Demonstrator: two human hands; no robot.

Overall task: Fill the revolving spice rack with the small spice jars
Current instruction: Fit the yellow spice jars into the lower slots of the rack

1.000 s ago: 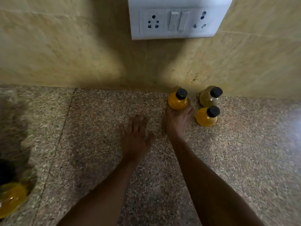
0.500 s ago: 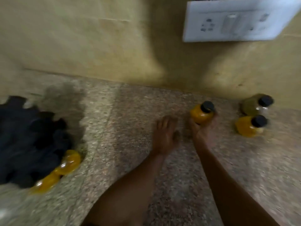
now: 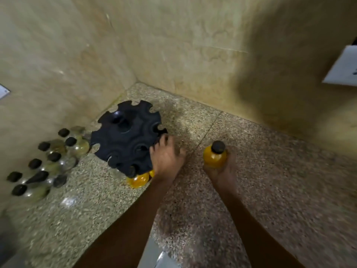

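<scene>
Head view, nearest first: two bare forearms reach up from the bottom edge over a speckled stone counter (image 3: 270,180). The right hand (image 3: 222,175) holds a yellow jar with a black cap (image 3: 214,155) upright, fingers curled round its lower body from beneath; the fingertips are hidden behind the jar. Bare counter lies open to its right and ahead, up to the wall edge. The left hand (image 3: 167,157) rests with fingers held close together and fairly straight, tips touching the near right rim of the black revolving rack (image 3: 125,136). Just below that hand, yellow jars (image 3: 138,180) sit under the rack's near edge, partly hidden. The rack's rim is notched with open slots all round, and it stands near the corner where two tiled walls (image 3: 173,45) meet, little room behind it. Left of the rack, close to the left wall, a cluster of black-capped jars with greenish contents (image 3: 56,157) stands bunched together, blurred. A white switch plate (image 3: 343,68) shows at the right edge.
</scene>
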